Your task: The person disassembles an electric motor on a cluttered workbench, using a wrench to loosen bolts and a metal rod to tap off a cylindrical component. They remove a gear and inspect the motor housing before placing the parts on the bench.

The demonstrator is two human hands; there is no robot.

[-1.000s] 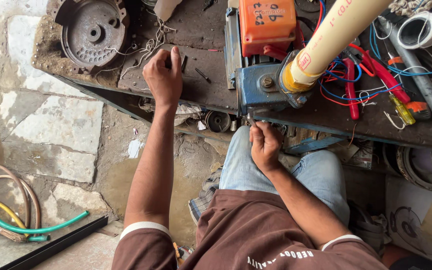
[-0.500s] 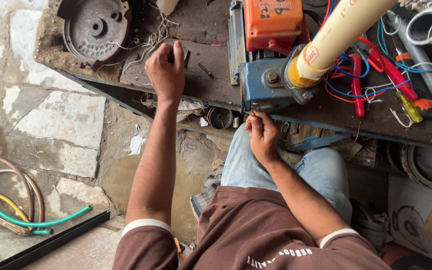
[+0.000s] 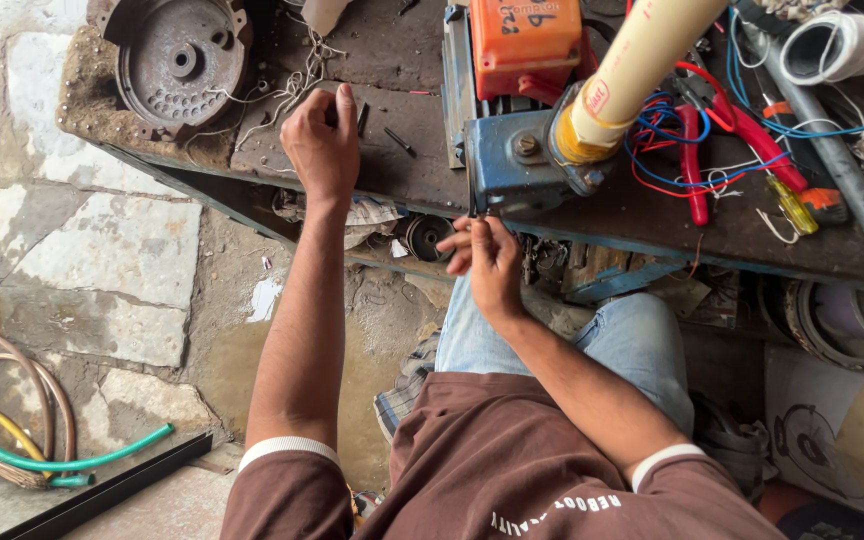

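I sit at a dark metal workbench (image 3: 422, 180). My left hand (image 3: 322, 145) rests on the bench top with its fingers curled over small dark bits, near a loose screw-like piece (image 3: 399, 141). My right hand (image 3: 487, 262) is at the bench's front edge, fingers pinched together on something small just below the blue pump body (image 3: 512, 160); what it pinches is too small to tell. A cream plastic pipe (image 3: 642, 60) rises from the pump, and an orange box (image 3: 524, 35) sits behind it.
A round rusty metal cover (image 3: 177, 60) lies at the bench's left end with thin wire beside it. Red pliers (image 3: 722, 140), blue and red wires, a screwdriver (image 3: 792, 205) and a grey pipe (image 3: 842, 170) crowd the right side. Hoses (image 3: 22, 440) lie on the stone floor.
My left hand has shifted slightly on the bench top. My right hand stays at the pump's lower edge, fingers still pinched. The view has drifted a little.
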